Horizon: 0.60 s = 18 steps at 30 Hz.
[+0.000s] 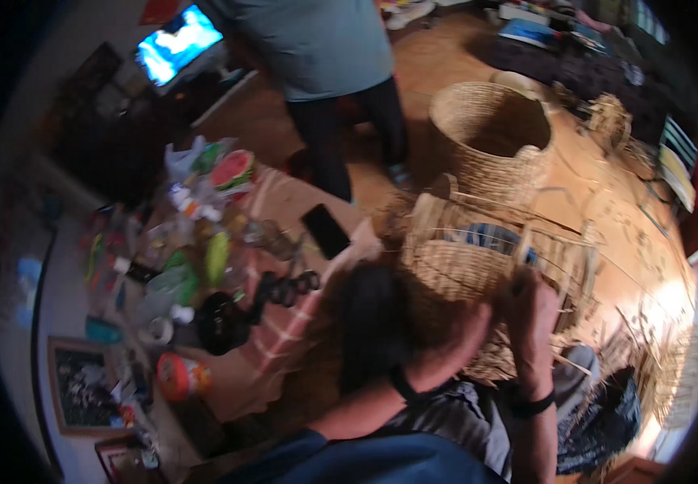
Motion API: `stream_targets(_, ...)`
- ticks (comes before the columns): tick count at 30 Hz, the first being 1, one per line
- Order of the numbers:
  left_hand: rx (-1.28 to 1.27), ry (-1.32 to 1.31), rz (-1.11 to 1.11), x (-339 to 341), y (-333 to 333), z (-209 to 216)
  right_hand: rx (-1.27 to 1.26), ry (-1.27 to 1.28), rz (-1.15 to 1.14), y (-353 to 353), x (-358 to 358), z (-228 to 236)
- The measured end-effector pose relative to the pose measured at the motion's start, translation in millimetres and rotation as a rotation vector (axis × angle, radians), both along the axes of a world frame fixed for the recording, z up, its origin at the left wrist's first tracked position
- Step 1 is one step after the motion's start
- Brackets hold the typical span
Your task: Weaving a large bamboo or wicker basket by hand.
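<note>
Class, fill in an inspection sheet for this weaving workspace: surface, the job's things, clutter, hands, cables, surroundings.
Surface: low table, crowded on its left part.
Job's things: half-woven basket with loose upright stakes, on the person's lap; finished basket on the floor beyond.
Clutter: bottles, packets, dark phone, black dumbbell, orange-lidded container.
Hands: left hand against the basket's woven wall; right hand gripping its rim stakes.
Cables: nothing seen.
Surroundings: a person standing, lit screen, loose cane strands across the floor.
</note>
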<state>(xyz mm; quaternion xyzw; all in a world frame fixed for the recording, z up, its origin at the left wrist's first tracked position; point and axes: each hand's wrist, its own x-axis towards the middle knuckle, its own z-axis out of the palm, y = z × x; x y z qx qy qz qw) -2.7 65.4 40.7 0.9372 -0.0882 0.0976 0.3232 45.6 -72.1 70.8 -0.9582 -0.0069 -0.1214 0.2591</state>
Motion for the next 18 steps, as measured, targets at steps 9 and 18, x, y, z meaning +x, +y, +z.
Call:
stream_targets(9,0.017,-0.157,-0.043,-8,4,19,0.532,-0.032,-0.033,-5,-18,-22)
stream_targets(18,0.153,0.083,-0.177,-18,1,7,0.383,-0.118,0.296,-11,-23,-22)
